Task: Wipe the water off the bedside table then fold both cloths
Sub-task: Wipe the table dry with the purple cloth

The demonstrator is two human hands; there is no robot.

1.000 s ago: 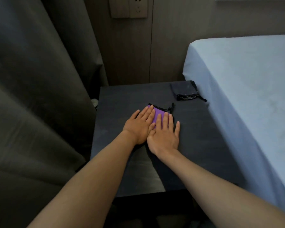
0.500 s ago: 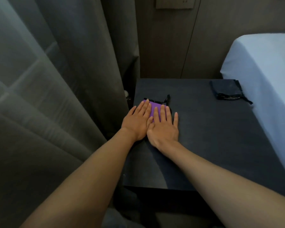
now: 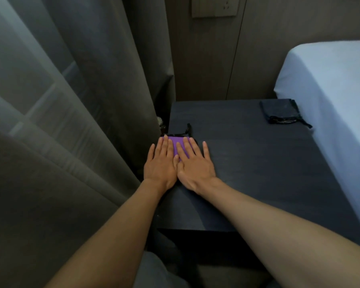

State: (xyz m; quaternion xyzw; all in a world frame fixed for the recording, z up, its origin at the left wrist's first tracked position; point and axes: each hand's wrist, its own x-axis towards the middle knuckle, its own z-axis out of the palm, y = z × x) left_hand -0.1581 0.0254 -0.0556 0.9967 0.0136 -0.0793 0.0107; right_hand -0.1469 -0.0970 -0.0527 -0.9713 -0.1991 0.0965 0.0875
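A folded purple cloth (image 3: pixel 176 145) with a black hem and a loose strap lies at the left edge of the dark bedside table (image 3: pixel 247 163). My left hand (image 3: pixel 160 163) and my right hand (image 3: pixel 195 165) lie flat on it side by side, fingers stretched forward, covering most of it. Neither hand grips anything. A second cloth, dark blue and folded (image 3: pixel 280 111), sits at the far right corner of the table, next to the bed. I can make out no water on the tabletop.
Grey curtains (image 3: pixel 81 100) hang close against the table's left side. A bed with a pale blue sheet (image 3: pixel 330 90) borders its right side. A wall socket plate (image 3: pixel 214 7) is on the wooden wall behind.
Both hands have slid the purple cloth leftward from the table's middle to its left edge. The view has turned left, showing more curtain.
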